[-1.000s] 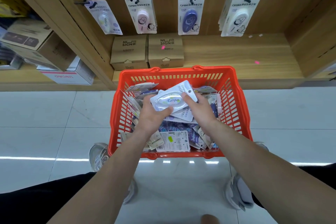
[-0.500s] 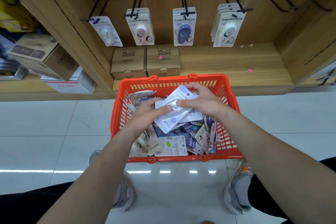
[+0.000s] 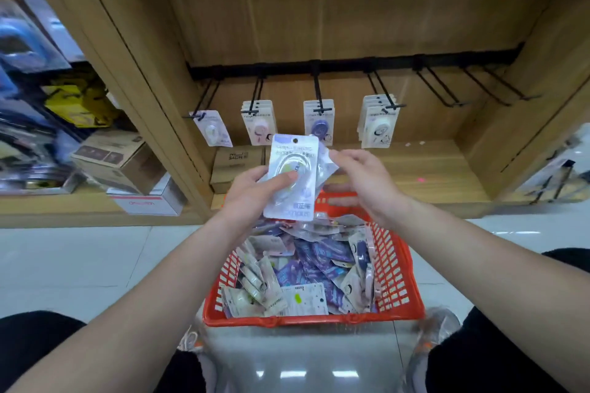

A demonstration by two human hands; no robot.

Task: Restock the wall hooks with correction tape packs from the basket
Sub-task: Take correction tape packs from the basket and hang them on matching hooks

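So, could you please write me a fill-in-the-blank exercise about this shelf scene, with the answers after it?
1. The left hand holds one correction tape pack, its ___ pressing on the front.
2. On the rail, ___ hooks carry hanging packs.
3. The bare hooks are at the rail's ___ end.
Missing words: thumb; four; right.

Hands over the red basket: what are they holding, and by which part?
The left hand grips a correction tape pack by its middle, thumb across the front. The right hand appears to pinch the right edge of a second pack behind it.
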